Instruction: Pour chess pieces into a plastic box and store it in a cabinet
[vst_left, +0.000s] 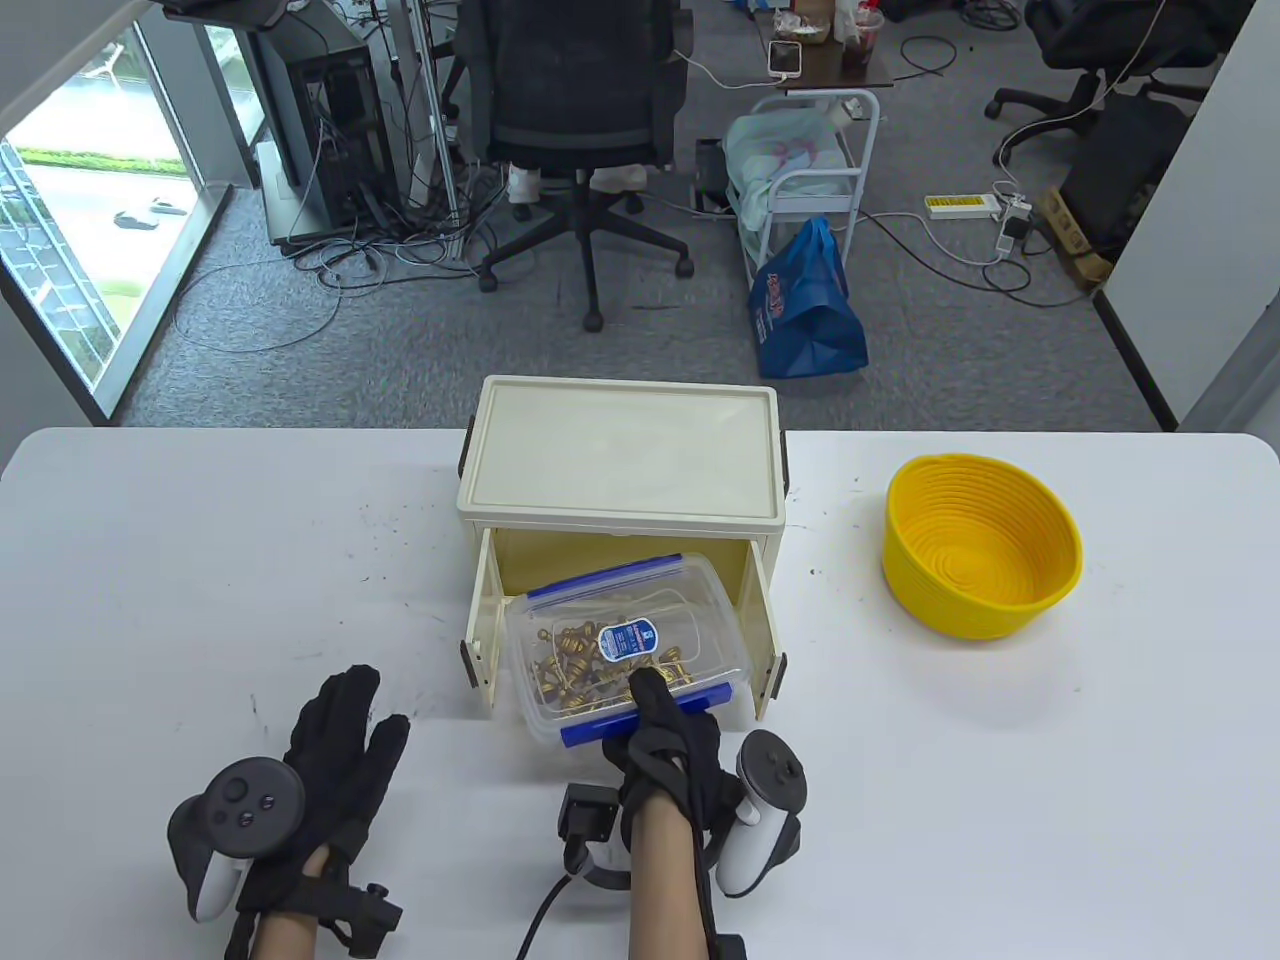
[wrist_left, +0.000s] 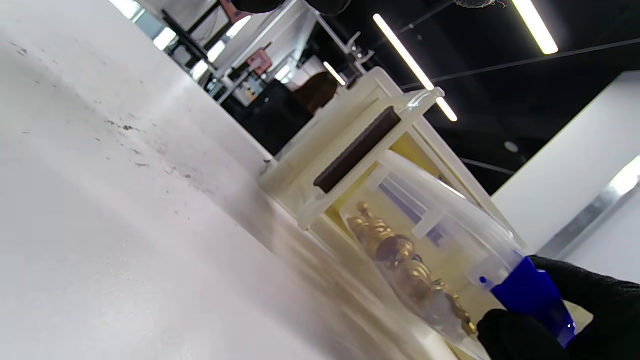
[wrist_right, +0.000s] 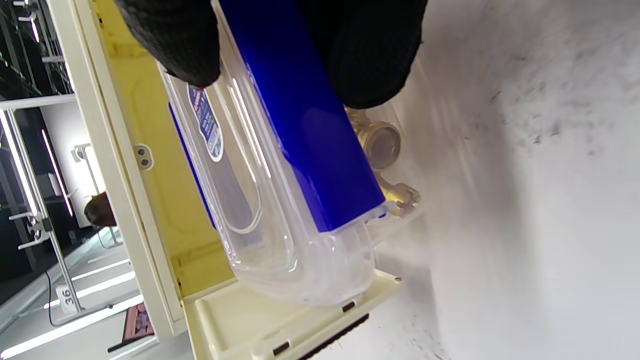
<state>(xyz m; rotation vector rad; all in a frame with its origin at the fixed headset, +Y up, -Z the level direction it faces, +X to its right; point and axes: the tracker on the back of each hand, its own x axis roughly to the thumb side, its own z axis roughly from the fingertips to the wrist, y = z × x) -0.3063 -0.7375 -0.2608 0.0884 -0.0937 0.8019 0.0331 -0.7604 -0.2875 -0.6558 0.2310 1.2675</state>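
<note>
A clear plastic box (vst_left: 620, 640) with blue clips holds gold chess pieces (vst_left: 575, 665). It lies half inside the cream cabinet (vst_left: 620, 450), whose two doors stand open. My right hand (vst_left: 655, 700) grips the box's near edge at the blue clip (vst_left: 640, 722). The right wrist view shows its fingers (wrist_right: 170, 40) pinching the blue clip (wrist_right: 310, 140), with the box (wrist_right: 260, 240) tilted over the cabinet floor. My left hand (vst_left: 350, 730) rests flat and open on the table, left of the cabinet, holding nothing. The left wrist view shows the box (wrist_left: 440, 240) and the pieces (wrist_left: 400, 260).
A yellow woven basket (vst_left: 980, 545) stands on the table to the right of the cabinet. The cabinet's left door (vst_left: 485, 630) and right door (vst_left: 765, 640) flank the box. The white table (vst_left: 1000, 800) runs the view's full width.
</note>
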